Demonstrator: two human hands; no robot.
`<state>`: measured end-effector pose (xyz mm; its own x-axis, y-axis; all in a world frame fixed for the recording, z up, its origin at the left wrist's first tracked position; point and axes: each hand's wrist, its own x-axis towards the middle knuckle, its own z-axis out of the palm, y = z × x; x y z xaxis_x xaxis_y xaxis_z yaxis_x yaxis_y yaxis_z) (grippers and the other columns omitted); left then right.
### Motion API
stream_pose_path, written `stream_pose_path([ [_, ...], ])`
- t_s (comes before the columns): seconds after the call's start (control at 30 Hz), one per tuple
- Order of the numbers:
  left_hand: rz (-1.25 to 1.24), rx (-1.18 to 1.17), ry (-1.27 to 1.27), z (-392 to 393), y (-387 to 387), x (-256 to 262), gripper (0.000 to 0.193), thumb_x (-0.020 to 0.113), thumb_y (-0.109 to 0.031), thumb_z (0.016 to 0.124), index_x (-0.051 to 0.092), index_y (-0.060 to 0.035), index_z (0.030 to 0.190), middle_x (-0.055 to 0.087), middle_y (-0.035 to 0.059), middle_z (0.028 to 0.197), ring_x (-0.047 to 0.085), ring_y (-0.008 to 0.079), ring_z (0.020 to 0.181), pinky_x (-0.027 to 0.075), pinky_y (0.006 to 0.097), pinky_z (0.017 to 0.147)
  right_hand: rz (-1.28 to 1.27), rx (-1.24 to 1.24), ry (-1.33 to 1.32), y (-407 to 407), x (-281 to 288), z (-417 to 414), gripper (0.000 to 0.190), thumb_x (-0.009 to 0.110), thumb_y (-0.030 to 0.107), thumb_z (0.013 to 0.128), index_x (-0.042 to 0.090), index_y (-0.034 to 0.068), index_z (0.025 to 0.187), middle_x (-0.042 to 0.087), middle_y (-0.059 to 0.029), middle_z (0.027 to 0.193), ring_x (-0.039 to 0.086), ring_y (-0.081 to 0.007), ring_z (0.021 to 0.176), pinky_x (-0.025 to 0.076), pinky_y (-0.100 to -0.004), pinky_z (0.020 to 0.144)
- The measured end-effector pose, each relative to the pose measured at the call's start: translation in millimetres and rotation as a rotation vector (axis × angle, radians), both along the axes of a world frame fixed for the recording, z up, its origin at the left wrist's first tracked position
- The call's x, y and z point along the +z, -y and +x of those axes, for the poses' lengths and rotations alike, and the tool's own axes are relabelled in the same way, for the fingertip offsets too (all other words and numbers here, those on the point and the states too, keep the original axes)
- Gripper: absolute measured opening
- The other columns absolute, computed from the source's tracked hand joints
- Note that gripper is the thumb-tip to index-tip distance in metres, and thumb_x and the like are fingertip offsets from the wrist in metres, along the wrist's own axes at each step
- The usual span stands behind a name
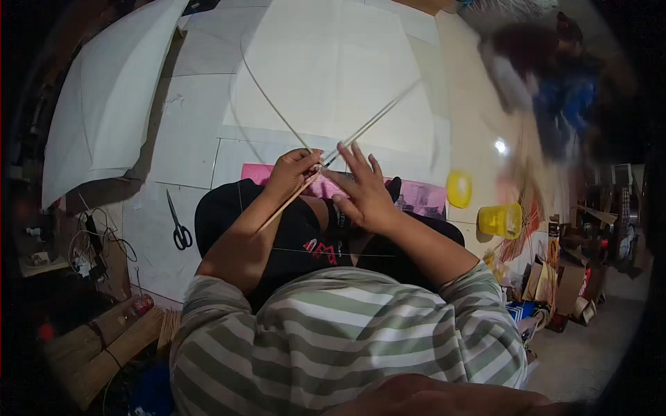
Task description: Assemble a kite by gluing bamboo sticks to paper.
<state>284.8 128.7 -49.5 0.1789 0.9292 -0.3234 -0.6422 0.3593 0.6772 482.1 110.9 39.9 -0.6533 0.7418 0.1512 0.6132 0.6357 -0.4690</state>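
In front of my lap, my left hand (296, 169) pinches thin bamboo-like strips where they cross. One pale strip (273, 106) reaches up and left from the pinch. Another pair of strips (380, 117) slants up and right, blurred at the far end. A strip end (286, 205) runs back along my left forearm. My right hand (367, 190) is beside the crossing with its fingers spread. Its fingertips are close to the right-slanting strips; whether they touch cannot be told. A fine thread (333, 253) stretches across my lap.
White sheeting (333, 67) covers the tiled floor ahead. Left are a large curved white sheet (104, 104), scissors (179, 223), tangled cables (96, 239) and stick bundles (114, 338). Right are a yellow lid (459, 189), a yellow tub (499, 221) and a blurred person (562, 73). A pink mat (424, 195) lies beneath me.
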Motion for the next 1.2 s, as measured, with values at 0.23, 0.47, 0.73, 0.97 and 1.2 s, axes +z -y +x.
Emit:
stream_pose_path([
  [0.23, -0.001, 0.001, 0.044, -0.3, -0.2, 1.3, 0.017, 0.070, -0.017, 0.085, 0.066, -0.0030, 0.093, 0.063, 0.0001, 0.079, 0.058, 0.0058, 0.070, 0.046, 0.0177, 0.061, 0.155, 0.126, 0.063, 37.5, 19.0, -27.2, 0.050, 0.057, 0.035, 0.087, 0.050, 0.020, 0.134, 0.026, -0.0166, 0.151, 0.024, -0.0376, 0.139, 0.018, -0.0655, 0.105],
  [0.47, 0.014, -0.023, -0.022, 0.1, -0.9, 0.4, 0.017, 0.071, -0.021, 0.085, 0.066, -0.0056, 0.089, 0.063, -0.0009, 0.078, 0.057, 0.0060, 0.070, 0.046, 0.0190, 0.066, 0.131, 0.104, 0.090, 62.8, 24.6, -49.5, 0.051, 0.056, 0.033, 0.086, 0.051, 0.018, 0.134, 0.026, -0.0188, 0.151, 0.023, -0.0414, 0.139, 0.015, -0.0612, 0.108],
  [0.73, 0.004, -0.025, -0.070, -0.5, 1.1, 8.2, 0.018, 0.072, -0.021, 0.085, 0.067, -0.0051, 0.092, 0.064, -0.0006, 0.080, 0.054, 0.0057, 0.069, 0.044, 0.0183, 0.064, 0.059, 0.111, 0.044, 77.4, 36.5, -69.2, 0.059, 0.059, 0.034, 0.083, 0.046, 0.020, 0.139, 0.029, -0.0181, 0.149, 0.025, -0.0386, 0.139, 0.015, -0.0620, 0.106],
  [0.97, 0.031, -0.029, -0.063, -0.3, -0.7, 1.7, 0.021, 0.072, -0.021, 0.083, 0.068, -0.0044, 0.095, 0.066, -0.0002, 0.082, 0.053, 0.0056, 0.069, 0.044, 0.0188, 0.066, 0.302, 0.210, 0.118, 86.9, 40.0, -77.6, 0.052, 0.059, 0.039, 0.081, 0.056, 0.020, 0.130, 0.037, -0.0113, 0.147, 0.027, -0.0306, 0.139, 0.014, -0.0585, 0.109],
  [1.2, 0.027, -0.025, -0.076, -0.2, 0.9, 2.9, 0.020, 0.072, -0.020, 0.083, 0.068, -0.0045, 0.094, 0.066, 0.0001, 0.083, 0.054, 0.0058, 0.070, 0.044, 0.0181, 0.066, 0.417, 0.254, 0.068, 86.9, 43.8, -84.2, 0.042, 0.056, 0.041, 0.085, 0.064, 0.019, 0.120, 0.039, -0.0070, 0.146, 0.030, -0.0284, 0.138, 0.010, -0.0568, 0.111],
])
